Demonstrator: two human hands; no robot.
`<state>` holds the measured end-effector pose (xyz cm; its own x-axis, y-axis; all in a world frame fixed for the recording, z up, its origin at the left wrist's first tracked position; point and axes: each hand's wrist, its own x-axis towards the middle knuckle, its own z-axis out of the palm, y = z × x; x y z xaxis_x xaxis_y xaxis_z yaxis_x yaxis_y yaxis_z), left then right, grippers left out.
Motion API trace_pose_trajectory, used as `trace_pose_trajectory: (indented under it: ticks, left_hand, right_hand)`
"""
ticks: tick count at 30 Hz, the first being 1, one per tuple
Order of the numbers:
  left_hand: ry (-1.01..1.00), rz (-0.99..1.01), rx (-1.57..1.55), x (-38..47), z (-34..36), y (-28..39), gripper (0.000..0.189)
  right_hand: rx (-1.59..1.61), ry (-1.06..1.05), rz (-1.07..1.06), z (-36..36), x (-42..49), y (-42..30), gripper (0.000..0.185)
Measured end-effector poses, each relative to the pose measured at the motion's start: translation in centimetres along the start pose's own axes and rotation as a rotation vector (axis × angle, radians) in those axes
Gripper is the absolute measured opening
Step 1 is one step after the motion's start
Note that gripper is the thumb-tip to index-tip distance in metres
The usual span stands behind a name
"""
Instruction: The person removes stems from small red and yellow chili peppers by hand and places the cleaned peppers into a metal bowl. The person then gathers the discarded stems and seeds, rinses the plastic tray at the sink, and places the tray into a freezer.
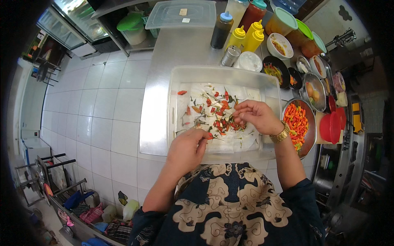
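Before me a translucent plastic bin lined with white paper stands on the steel counter. My left hand is over the bin's near left part, thumb and forefinger pinching a small red chili pepper with its stem pointing right. My right hand reaches over the right side, fingers bent at the pile of red chilies. Whether its fingertips hold something is hidden. Loose stems and more chilies, some shrivelled, are scattered on the paper. To the right, a metal bowl holds many orange and red chilies.
Behind the bin stand yellow squeeze bottles, a dark sauce bottle and a metal shaker. A clear plastic lid lies at the counter's far end. Bowls of food and a red plastic bowl crowd the right side.
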<state>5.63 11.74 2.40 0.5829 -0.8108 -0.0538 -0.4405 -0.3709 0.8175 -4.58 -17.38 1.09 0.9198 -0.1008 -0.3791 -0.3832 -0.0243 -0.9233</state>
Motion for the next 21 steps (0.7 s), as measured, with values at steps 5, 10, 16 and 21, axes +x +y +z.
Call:
trace_pose_trajectory:
  ticks: [5, 10, 16, 21]
  left_hand:
    - [0.031, 0.051, 0.074, -0.7, -1.5, 0.0, 0.026]
    - [0.24, -0.064, -0.127, -1.8, -3.5, 0.3, 0.038]
    - [0.526, -0.183, -0.033, -1.3, -3.3, -3.2, 0.048]
    - [0.418, -0.242, -0.036, -1.7, -1.7, -5.2, 0.045]
  right_hand:
    - [-0.396, 0.355, -0.153, -0.5, -0.4, -1.1, 0.032]
    - [-0.85, 0.303, 0.092, -1.7, 0.0, -0.4, 0.03]
    - [-0.878, -0.121, -0.019, 0.7, -0.6, 1.9, 0.026]
    - [-0.972, 0.383, -0.036, -2.5, -0.8, -0.2, 0.024]
